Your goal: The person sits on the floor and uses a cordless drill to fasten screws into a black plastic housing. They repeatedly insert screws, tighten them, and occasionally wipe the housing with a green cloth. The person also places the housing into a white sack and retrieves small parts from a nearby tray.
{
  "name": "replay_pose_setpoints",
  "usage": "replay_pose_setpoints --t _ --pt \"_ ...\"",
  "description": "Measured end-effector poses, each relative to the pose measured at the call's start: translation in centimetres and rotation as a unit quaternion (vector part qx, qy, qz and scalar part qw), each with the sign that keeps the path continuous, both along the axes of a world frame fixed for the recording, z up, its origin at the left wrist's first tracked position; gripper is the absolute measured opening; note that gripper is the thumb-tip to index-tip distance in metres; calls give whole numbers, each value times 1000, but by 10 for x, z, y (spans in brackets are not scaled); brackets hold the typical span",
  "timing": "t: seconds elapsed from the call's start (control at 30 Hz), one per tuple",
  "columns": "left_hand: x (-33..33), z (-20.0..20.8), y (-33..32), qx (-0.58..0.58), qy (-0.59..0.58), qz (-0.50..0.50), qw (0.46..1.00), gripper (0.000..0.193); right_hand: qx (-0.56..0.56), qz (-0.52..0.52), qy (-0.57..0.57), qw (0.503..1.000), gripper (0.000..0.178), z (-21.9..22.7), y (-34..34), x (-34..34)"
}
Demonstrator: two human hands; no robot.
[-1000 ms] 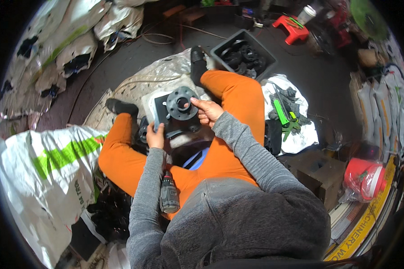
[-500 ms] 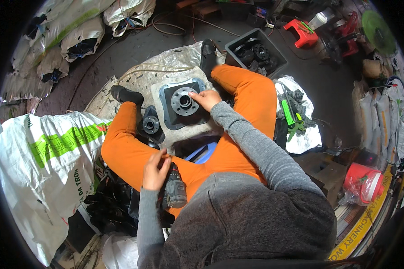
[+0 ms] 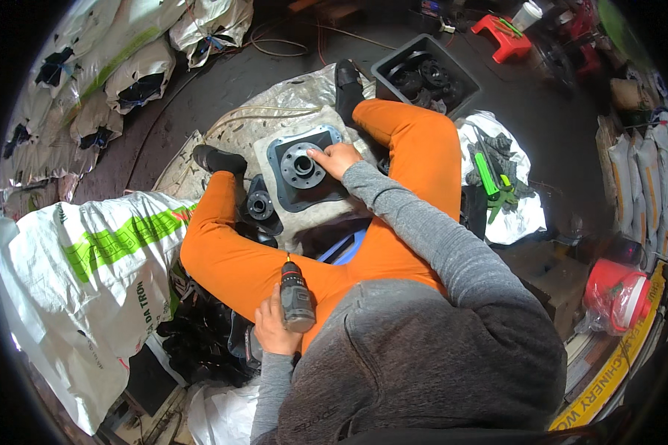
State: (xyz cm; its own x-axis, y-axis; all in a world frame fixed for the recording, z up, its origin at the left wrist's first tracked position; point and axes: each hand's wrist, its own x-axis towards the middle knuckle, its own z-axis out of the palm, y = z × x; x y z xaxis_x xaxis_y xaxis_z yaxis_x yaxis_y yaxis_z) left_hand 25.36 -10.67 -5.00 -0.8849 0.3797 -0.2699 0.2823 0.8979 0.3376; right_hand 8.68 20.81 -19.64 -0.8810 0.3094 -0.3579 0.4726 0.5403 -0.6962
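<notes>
Piled sacks (image 3: 137, 81): whitish, several, upper left; dark contents showing at some mouths
Striped sack (image 3: 44, 297): large, white, with a green band; beside the person's left leg
Small flange (image 3: 259, 206): dark, round-faced with a ring of holes; just left of the pad, near the left shin
Left hand (image 3: 276, 326): on the left thigh, fingers lying along the near side of the drill; whether closed around it, cannot tell
Drill (image 3: 297, 300): dark grey and black with a red ring; on the left thigh, yellowish tip pointing away from the body
Pad (image 3: 297, 216): pale, between the legs, under the square plate
Square plate (image 3: 304, 199): dark, with a lighter grey edge; flat on the pad
Round flange (image 3: 292, 173): grey metal, raised collar in the middle, holes around; set at the centre of the square plate
Right hand (image 3: 341, 159): narrow, fingers bunched, tips touching the upper right rim of the round flange; firmness of hold, cannot tell
Bin (image 3: 464, 98): grey, beyond the right knee; black parts inside
Cutter (image 3: 486, 174): green-handled; on a white sheet (image 3: 516, 222), right of the right leg, with green pliers (image 3: 505, 197) just beside
Stool (image 3: 502, 38): red, upper right
Bucket (image 3: 605, 289): red, partly wrapped in clear plastic; far right
</notes>
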Motion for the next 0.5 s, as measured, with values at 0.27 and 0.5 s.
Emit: replay_pose_setpoints --t 0.27,0.5 --pt "-42 45 -11 252 -133 109 952 46 -7 -3 25 1000 68 -4 0 -5" --pt "-74 69 11 297 -161 86 937 37 -82 -54 17 995 59 27 10 -3"
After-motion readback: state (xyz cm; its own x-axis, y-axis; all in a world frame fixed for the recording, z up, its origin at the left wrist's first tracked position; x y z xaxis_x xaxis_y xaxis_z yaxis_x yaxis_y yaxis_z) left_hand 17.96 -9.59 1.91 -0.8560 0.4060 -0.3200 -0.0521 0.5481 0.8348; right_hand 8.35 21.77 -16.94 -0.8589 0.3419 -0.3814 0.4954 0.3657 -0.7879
